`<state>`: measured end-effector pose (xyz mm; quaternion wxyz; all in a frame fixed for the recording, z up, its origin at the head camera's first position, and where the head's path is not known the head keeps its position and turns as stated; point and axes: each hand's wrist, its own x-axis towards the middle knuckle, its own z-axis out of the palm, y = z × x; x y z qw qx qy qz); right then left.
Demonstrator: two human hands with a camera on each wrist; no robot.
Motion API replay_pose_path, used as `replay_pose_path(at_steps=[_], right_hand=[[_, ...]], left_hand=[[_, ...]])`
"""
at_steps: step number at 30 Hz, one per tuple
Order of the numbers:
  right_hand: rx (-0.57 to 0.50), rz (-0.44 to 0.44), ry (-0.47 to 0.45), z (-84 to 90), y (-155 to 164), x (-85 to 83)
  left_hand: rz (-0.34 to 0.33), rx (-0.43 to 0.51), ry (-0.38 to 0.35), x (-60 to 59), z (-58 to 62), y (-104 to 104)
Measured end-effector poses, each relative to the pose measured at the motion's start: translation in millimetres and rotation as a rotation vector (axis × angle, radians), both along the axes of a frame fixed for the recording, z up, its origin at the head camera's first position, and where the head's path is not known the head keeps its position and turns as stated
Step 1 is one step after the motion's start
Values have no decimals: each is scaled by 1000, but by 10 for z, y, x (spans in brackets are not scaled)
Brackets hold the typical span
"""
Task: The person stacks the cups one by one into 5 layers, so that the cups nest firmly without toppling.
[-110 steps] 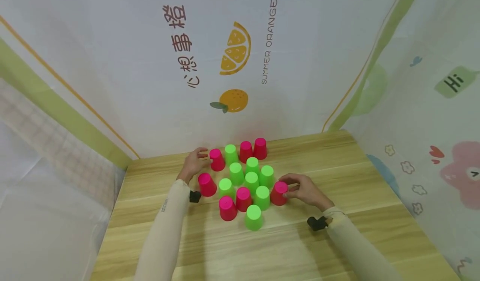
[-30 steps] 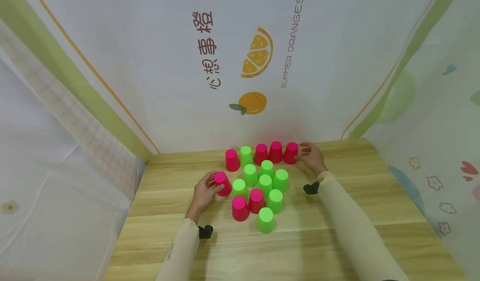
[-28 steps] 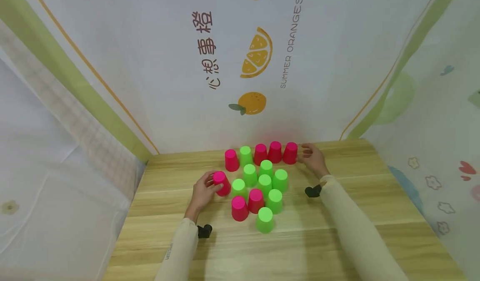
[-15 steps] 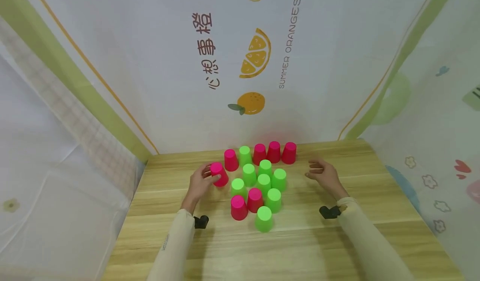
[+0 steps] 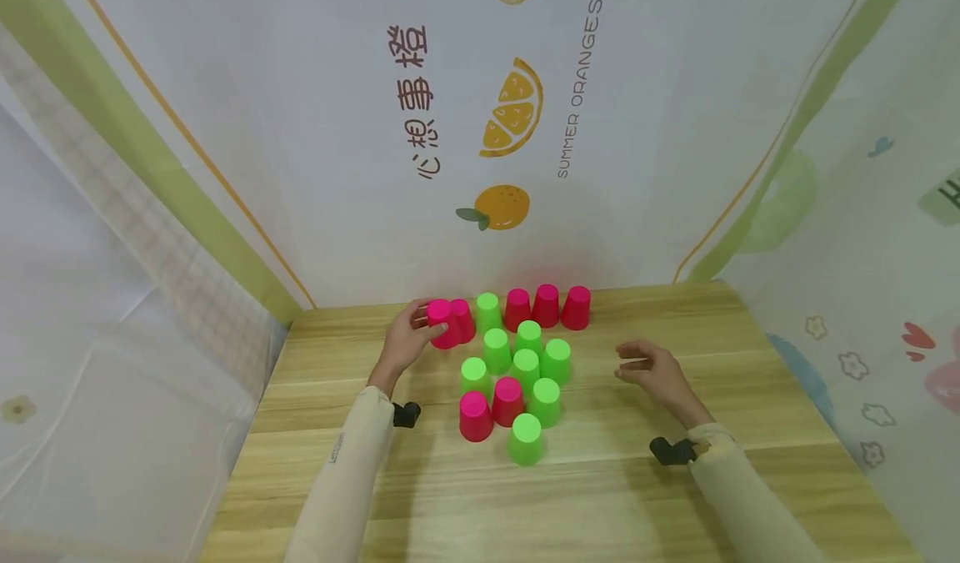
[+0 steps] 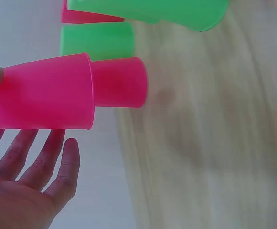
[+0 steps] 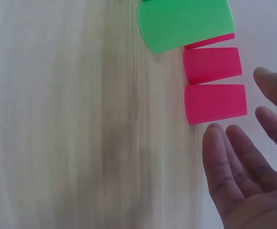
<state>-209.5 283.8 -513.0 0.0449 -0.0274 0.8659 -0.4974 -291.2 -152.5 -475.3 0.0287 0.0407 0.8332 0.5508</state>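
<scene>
One pink cup (image 5: pixel 441 324), pinched in the left hand (image 5: pixel 403 342) — best lowered level, clear of the neighbouring pink cup (image 5: pixel 467 323); right hand (image 5: pixel 656 371) — thumb and fingers apart, holding nothing.

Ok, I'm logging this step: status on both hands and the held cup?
Left hand gripping pink cup, seemingly raised. Right hand empty, apart from any cup. Second pink cup close by the held one; contact unclear.
</scene>
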Motion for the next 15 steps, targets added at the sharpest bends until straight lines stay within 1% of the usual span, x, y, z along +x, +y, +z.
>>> replay_pose_path(at_steps=[4,8,11,15], right_hand=[[-27,2,-19,-33,-2,39],[-27,5,-24,-75,-25,59],[-17,23,-17,-90,-33,68],[-20,17,-24,-94,-43,77]], left_hand=[[-5,6,17,-73,103,37],[-14,10,27,-135,191,70],[-14,11,20,-174,251,90],[-6,17,10,-224,322,145]])
